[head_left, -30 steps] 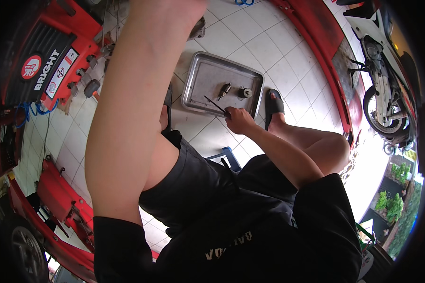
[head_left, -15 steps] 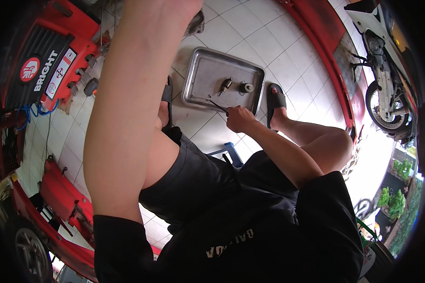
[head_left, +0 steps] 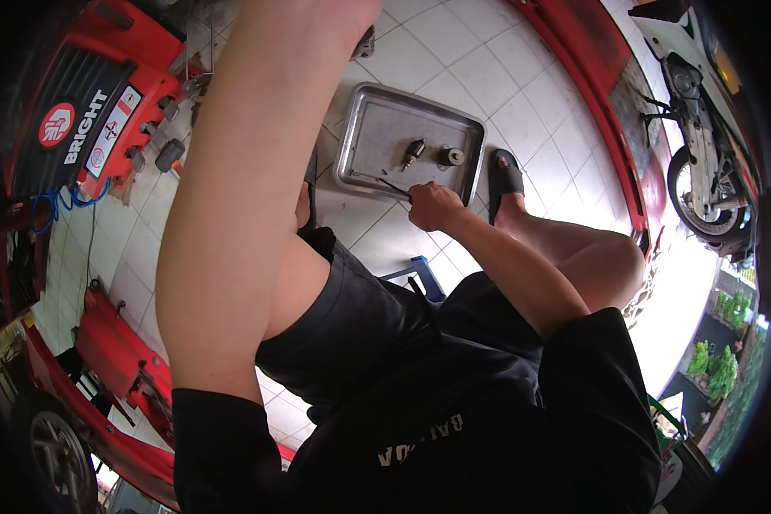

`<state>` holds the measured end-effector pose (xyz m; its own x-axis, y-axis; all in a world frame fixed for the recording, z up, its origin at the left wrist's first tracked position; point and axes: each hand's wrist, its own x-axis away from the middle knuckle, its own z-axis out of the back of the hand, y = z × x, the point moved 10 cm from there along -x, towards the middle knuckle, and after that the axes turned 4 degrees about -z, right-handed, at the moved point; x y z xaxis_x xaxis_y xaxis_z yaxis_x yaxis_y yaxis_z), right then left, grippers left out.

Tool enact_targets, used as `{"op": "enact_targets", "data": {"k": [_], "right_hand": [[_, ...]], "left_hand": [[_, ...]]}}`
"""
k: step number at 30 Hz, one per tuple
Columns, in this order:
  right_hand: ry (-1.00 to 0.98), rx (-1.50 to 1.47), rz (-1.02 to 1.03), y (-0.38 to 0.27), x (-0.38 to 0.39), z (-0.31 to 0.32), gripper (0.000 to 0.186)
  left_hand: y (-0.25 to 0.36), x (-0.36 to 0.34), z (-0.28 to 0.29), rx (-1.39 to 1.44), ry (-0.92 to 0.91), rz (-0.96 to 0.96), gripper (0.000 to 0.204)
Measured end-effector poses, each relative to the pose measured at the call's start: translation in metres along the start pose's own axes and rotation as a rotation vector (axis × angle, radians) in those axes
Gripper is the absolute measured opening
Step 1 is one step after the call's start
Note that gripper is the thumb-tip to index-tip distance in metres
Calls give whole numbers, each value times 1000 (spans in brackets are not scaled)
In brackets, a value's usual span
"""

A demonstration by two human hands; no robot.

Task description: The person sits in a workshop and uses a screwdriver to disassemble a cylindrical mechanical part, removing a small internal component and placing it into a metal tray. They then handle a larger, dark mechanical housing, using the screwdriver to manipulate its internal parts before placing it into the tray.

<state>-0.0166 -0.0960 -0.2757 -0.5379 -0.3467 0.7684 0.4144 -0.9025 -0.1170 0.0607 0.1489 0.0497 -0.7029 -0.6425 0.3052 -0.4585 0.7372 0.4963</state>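
My left hand (head_left: 347, 13) is raised close to the camera at the top edge, its fingers out of sight. Low by a rectangular metal tray (head_left: 345, 139), my right hand (head_left: 433, 204) is closed on a thin dark tool (head_left: 394, 187), whose tip reaches over the tray's near side. In the tray lie a small metal part with a narrow shaft (head_left: 414, 152), a short cylindrical metal part (head_left: 451, 157) and some tiny pieces.
My legs and sandals (head_left: 505, 171) frame the tray. A blue metal item (head_left: 428, 278) sits between my knees. Red equipment (head_left: 124, 373) and blue hose (head_left: 56, 206) line the left, a red rail (head_left: 608, 154) the right, with a motorbike (head_left: 690, 171) beyond it.
The whole view has shifted slightly, with the tray now a little higher and further right in the picture. My right hand has moved slightly upward with it, still on the tool.
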Motion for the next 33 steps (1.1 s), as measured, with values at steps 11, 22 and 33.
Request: {"op": "enact_targets", "data": {"k": [11, 22, 33], "right_hand": [[230, -120, 53, -28, -22, 28, 30], [249, -204, 65, -23, -17, 23, 30], [187, -147, -45, 3, -13, 10, 31]], "left_hand": [[0, -4, 1, 19, 12, 11, 16], [0, 2, -4, -12, 35, -5, 18], [-10, 1, -4, 4, -100, 38, 20]]}}
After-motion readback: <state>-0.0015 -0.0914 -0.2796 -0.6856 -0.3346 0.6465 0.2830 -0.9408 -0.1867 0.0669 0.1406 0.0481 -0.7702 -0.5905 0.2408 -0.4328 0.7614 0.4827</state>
